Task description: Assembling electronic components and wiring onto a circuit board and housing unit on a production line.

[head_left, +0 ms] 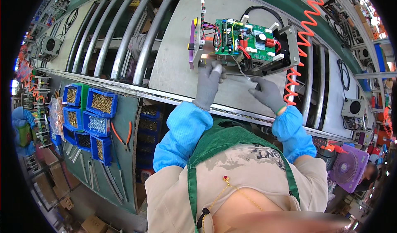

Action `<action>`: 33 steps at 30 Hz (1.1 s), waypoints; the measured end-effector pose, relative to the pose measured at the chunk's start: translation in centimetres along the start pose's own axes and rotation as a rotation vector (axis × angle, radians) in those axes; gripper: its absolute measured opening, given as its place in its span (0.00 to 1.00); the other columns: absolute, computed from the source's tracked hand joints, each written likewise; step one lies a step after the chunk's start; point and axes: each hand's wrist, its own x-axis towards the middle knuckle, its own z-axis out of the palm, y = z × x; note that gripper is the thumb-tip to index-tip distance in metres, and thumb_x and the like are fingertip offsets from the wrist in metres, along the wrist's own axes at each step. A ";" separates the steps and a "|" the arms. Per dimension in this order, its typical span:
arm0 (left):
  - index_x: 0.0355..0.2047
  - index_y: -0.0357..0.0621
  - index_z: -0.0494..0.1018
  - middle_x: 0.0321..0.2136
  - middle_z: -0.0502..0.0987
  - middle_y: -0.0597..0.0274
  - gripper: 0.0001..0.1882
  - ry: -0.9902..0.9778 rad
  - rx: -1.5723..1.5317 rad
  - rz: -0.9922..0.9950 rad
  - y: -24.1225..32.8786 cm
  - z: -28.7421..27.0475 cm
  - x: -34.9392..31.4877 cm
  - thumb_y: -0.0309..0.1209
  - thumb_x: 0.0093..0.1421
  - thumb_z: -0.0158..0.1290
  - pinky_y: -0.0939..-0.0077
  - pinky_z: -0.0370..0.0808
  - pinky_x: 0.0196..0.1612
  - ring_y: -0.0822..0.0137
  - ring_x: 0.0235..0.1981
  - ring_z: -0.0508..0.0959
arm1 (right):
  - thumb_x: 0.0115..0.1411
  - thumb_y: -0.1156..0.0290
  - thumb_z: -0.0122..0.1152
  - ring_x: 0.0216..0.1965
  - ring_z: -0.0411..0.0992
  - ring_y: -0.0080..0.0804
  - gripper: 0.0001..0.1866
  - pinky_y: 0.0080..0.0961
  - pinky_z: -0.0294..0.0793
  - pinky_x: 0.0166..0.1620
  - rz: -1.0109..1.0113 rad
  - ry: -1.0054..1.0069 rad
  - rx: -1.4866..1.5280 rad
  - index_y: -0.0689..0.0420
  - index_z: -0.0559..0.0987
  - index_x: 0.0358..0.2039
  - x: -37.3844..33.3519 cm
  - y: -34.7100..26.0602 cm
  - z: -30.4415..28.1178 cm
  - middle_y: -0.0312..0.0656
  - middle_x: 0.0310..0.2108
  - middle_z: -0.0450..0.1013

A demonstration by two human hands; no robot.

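Note:
An opened electrical unit with a green circuit board lies on the metal work plate in front of me. A purple-edged front panel stands at its left end, joined by several coloured wires. My left hand, in a grey glove, is at the bottom of that panel with its fingers curled; what they grip, if anything, is hidden. From the unit's near side a thin pale wire runs toward me. My gloved right hand is closed at the wire's light-coloured end, thumb and forefinger together.
Metal rollers flank the plate on the left, with more on the right. A coiled orange air hose hangs beside the unit. Blue bins of screws and orange-handled pliers sit on the left side table. A purple fan stands at right.

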 end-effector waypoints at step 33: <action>0.52 0.45 0.66 0.50 0.67 0.62 0.30 -0.513 1.513 1.154 4.1 3.6 -0.2 0.31 0.45 0.56 0.66 0.72 0.39 0.61 0.43 0.71 | 0.37 0.50 0.73 0.48 0.73 0.44 0.44 0.37 0.73 0.49 0.844 -0.605 -0.425 0.62 0.70 0.53 -13.7 7.0 4.5 0.52 0.51 0.70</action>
